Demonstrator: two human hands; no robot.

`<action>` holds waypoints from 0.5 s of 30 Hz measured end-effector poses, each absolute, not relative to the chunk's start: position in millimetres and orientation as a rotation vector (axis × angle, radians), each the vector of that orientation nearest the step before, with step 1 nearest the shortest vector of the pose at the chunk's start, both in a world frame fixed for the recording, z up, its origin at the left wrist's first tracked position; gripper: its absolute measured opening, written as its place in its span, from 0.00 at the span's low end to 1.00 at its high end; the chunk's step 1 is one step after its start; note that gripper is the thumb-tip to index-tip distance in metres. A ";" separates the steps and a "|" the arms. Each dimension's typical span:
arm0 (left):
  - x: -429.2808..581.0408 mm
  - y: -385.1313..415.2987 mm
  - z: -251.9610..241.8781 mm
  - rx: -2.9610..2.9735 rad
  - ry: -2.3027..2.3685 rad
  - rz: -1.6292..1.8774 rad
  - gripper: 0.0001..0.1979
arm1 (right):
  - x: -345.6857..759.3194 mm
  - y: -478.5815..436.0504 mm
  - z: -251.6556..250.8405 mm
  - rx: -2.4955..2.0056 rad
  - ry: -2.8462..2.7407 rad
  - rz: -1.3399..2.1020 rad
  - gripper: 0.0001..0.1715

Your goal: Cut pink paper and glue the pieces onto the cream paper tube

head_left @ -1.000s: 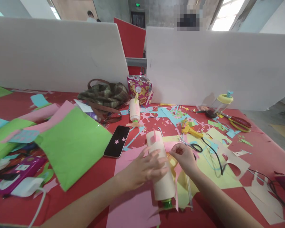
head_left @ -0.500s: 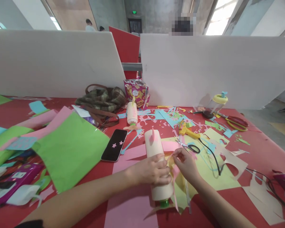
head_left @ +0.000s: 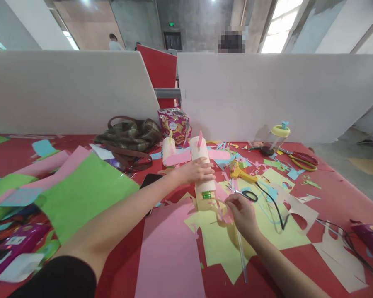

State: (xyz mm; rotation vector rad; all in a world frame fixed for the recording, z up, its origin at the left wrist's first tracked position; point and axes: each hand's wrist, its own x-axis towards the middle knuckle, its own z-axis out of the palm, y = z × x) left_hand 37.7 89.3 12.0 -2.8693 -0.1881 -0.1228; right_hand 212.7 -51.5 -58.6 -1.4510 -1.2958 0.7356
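A model plane (head_left: 202,170) with a cream, tube-shaped body, pink paper wings and a pink fin lies over the table, its green cap end towards me. Wrapped across the middle of that body is my left hand (head_left: 197,170). My right hand (head_left: 242,211) is closed in a pinch just right of the green cap (head_left: 206,194). A thin beige propeller blade (head_left: 216,200) runs from the cap to those fingertips. Under them lie yellow paper (head_left: 213,244) and pink scraps. A smaller cream plane (head_left: 168,151) stands behind, partly covered by the pink wing.
To the right are a yellow glue gun (head_left: 244,174) with its cable, black-handled scissors (head_left: 247,193), pliers (head_left: 303,160) and a lidded cup (head_left: 278,138). A phone (head_left: 149,180) lies partly under my left arm. Green paper (head_left: 87,198) and a plaid bag (head_left: 130,136) are left.
My left hand has moved the plane away from me, uncovering its pink wings and the yellow paper below. My right hand, still pinched, is now beside the cap end.
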 end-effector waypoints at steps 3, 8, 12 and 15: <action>43.2 108.4 -8.1 -2.899 -0.207 -0.108 0.12 | 213.8 -50.4 -57.4 -1.467 -1.254 0.744 0.05; 41.9 116.4 -22.2 -2.895 -0.352 -0.170 0.15 | 214.2 -50.1 -54.4 -1.467 -1.192 0.796 0.04; 34.3 100.7 -13.6 -2.891 -0.483 -0.224 0.25 | 211.1 -51.4 -52.2 -1.455 -1.165 0.860 0.05; 34.2 73.2 -4.4 -2.910 -0.688 -0.395 0.25 | 208.3 -52.8 -49.8 -1.440 -1.150 0.893 0.05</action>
